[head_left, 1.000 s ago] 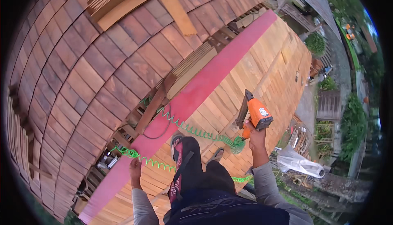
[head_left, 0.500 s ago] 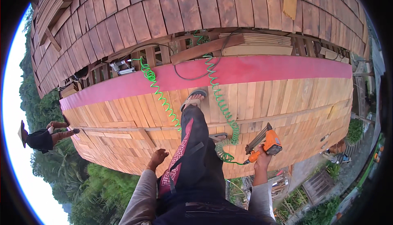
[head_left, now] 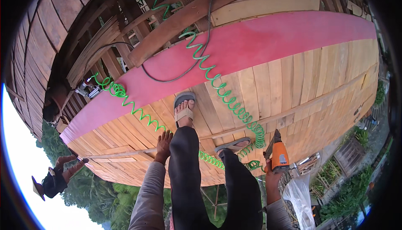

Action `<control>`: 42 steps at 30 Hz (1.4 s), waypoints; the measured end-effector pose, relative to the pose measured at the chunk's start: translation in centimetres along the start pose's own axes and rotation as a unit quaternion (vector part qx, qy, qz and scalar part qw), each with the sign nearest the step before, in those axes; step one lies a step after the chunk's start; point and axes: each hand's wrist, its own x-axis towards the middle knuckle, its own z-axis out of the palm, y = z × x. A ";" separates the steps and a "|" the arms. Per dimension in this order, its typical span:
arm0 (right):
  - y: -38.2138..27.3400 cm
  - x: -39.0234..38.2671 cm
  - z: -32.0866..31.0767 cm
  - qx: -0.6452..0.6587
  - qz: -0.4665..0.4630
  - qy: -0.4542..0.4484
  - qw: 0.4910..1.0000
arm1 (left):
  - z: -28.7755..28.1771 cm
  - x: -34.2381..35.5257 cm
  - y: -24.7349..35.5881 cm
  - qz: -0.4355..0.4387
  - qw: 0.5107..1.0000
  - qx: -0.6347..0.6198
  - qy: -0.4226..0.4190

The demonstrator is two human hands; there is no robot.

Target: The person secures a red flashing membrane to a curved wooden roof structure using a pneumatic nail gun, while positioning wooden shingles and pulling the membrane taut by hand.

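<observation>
As the right hand grips the orange nail gun, the gun's long axis runs forward from those fingers; the left hand (farther off, beside the knee) has fingers extended, apparently empty.

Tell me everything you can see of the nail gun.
The nail gun has a bulky orange body, plastic-looking, with a pale label and a dark grey cap at its lower end. A dark nose points up the picture, and a narrow dark bar slants down beside it on the left. The right hand grips it, hiding most of the handle. It is right of the legs; a green hose reaches toward the hand, its joint unclear.
</observation>
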 end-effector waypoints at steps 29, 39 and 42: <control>21.2 -11.4 10.6 0.431 0.228 0.011 0.873 | -16.0 12.6 -1.5 0.094 0.927 0.018 0.362; 19.4 -11.6 12.6 0.122 0.186 -0.013 0.975 | -22.0 16.4 -3.5 0.124 0.951 0.275 0.070; 19.8 -11.9 12.8 0.132 0.185 0.008 0.974 | -24.1 16.5 -4.7 0.133 0.952 0.276 0.010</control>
